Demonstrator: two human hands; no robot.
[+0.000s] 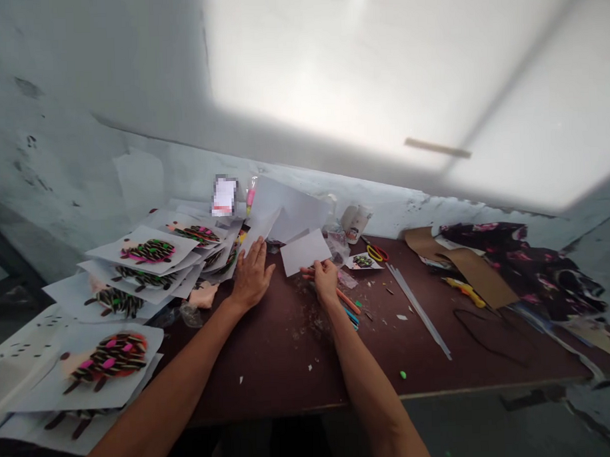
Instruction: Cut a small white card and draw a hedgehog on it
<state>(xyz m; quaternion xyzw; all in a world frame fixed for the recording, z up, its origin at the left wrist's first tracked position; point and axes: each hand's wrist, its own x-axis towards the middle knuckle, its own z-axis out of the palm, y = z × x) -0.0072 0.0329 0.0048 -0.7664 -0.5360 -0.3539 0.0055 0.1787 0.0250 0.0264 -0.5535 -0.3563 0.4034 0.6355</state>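
The right hand has its grip closed on a plain white card, pinching the card's lower edge in the fingers and holding it low over the middle of the bench. The card is a clean, flat rectangle with square corners, tilted slightly, and no marking shows on its visible face. The left hand sits near it with its grip open, the fingers spread flat on loose white paper. Larger white sheets rise behind the card, against the wall. Left of the left hand lie overlapping piles of white sheets bearing collage figures made of black, green and pink strips. An orange stick lies just beside the right hand, with thin blue strips next to it. Further right are scissors with yellow and red handles, a long grey straightedge, a yellow tool, brown cardboard and dark floral fabric. Small paper scraps dot the bench.
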